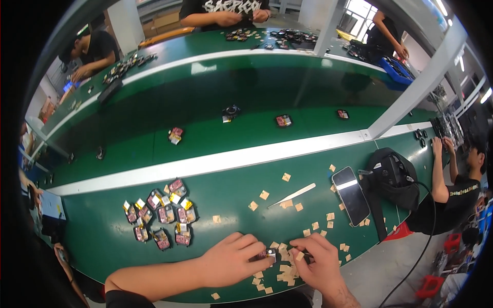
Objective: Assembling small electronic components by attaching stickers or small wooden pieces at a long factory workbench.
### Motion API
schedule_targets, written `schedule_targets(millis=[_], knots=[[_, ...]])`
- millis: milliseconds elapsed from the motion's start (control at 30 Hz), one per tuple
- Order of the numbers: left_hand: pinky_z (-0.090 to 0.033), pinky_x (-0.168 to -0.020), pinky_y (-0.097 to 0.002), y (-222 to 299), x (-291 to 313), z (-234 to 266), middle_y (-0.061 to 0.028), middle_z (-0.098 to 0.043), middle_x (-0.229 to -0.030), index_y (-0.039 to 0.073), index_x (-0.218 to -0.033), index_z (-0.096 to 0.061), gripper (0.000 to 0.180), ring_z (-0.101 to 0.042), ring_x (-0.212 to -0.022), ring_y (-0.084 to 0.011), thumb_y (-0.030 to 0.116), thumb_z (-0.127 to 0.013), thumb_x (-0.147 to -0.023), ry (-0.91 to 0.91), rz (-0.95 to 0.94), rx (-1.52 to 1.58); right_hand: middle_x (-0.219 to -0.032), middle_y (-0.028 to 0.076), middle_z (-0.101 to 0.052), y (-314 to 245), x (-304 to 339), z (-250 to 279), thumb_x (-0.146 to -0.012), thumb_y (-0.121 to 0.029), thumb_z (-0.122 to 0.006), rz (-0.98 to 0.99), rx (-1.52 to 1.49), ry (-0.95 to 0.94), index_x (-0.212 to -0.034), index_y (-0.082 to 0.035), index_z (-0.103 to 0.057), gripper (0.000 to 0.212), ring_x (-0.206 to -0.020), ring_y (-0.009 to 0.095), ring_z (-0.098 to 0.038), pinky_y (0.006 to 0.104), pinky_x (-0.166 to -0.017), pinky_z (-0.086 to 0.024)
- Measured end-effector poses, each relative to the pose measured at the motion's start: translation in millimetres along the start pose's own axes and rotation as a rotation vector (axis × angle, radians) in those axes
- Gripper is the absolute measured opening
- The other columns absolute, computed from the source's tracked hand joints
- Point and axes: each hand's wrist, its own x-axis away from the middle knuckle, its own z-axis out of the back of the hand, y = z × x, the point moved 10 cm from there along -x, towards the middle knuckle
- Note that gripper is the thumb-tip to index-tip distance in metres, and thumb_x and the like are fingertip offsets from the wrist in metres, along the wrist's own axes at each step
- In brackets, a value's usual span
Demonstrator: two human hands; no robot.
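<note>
Near the table's front edge, my left hand (236, 258) is closed over a small black electronic module (267, 254), its fingers on top and at its side. Beside it, my right hand (319, 262) has thumb and forefinger pinched on a small beige square (299, 255). More beige squares (285, 277) are scattered below and between both hands. Further left lies a group of similar modules (165, 214) with red circuit boards and silver-yellow parts. Pale tweezers (298, 194) rest on the green table (236, 179) beyond my hands.
To the right are a phone (351, 196) and a black bag (393, 177) with a cable. Behind a white rail (215, 159), several modules sit spaced along a green belt (205, 92). A metal post (416, 84) rises at right. Other people work around the line.
</note>
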Motion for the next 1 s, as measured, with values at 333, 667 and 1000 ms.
schedule_targets(millis=[333, 667, 1000], knots=[[-0.056, -0.08, -0.0368, 5.8, -14.8, 7.7, -0.0066, -0.068, -0.113, 0.014, -0.117, -0.079, 0.035, -0.068, -0.094, -0.0245, 0.019, -0.088, -0.083, 0.106, 0.018, 0.11, -0.1, 0.007, -0.07, 3.9, 2.7, -16.6, -0.087, -0.004, -0.075, 0.004, -0.086, -0.213, -0.125, -0.008, -0.068, 0.039, -0.079, 0.025, -0.074, 0.0369, -0.068, -0.06], [-0.058, -0.074, -0.033, -3.2, -30.2, 31.4, -0.0116, -0.072, -0.108, 0.004, -0.124, -0.071, 0.035, -0.07, -0.087, -0.0227, 0.004, -0.082, -0.091, 0.208, 0.283, 0.525, -0.094, 0.005, -0.068, 11.4, -0.7, -7.0, -0.097, -0.01, -0.077, -0.137, -0.515, -0.184, -0.116, -0.002, -0.072, 0.021, -0.071, 0.01, -0.058, 0.0272, -0.064, -0.048], [-0.055, -0.067, -0.0372, -108.6, -119.9, 74.9, -0.0145, -0.071, -0.083, 0.001, -0.109, -0.06, 0.016, -0.07, -0.07, -0.0246, 0.001, -0.071, -0.096, 0.326, 0.5, 0.161, -0.102, 0.007, -0.067, 11.5, -5.1, 32.9, -0.091, -0.022, -0.081, 0.014, -0.152, 0.217, -0.138, -0.006, -0.062, 0.053, -0.071, 0.023, -0.068, 0.0359, -0.063, -0.055]])
